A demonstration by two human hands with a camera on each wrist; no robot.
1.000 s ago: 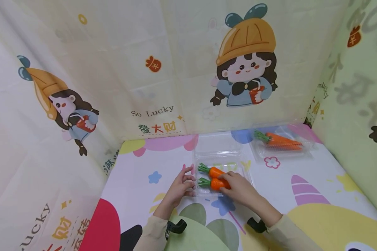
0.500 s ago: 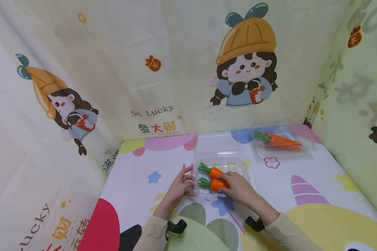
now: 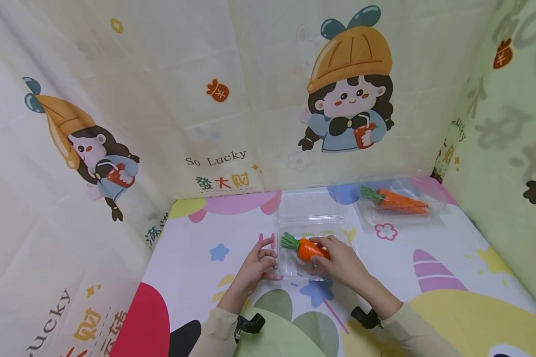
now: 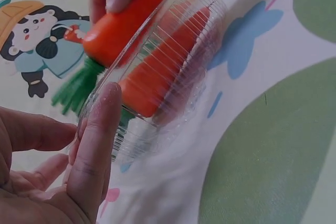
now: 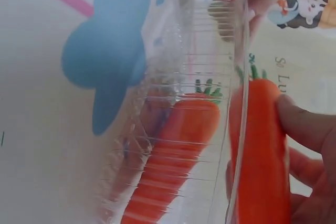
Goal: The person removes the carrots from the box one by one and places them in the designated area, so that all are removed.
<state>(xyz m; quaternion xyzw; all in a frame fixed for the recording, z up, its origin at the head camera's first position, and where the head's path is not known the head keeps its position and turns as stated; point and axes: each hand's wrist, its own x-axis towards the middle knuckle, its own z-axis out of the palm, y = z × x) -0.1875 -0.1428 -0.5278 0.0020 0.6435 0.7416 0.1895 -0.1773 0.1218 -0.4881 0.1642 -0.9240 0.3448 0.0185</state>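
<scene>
My right hand (image 3: 339, 258) holds a toy carrot (image 3: 310, 250) with green leaves, its thumb and fingers around the thick orange body. This carrot is over a clear plastic box (image 3: 290, 274) whose lid lies folded back. Through the ribbed wall in the right wrist view, a second carrot (image 5: 173, 156) lies inside the box; from the head view it is hidden below the held one. My left hand (image 3: 256, 265) is at the box's left end, fingers spread and loosely bent against its edge. In the left wrist view its thumb (image 4: 97, 145) overlaps the rim.
Another clear plastic box (image 3: 366, 218), with carrots (image 3: 399, 201) in it, stands at the back right. A colourful printed cloth (image 3: 192, 243) covers the table. Patterned curtains (image 3: 250, 99) close off the back and both sides.
Two carrots lay side by side in the box under my right hand. Now the right hand has one carrot raised over the other. My left hand has hardly moved.
</scene>
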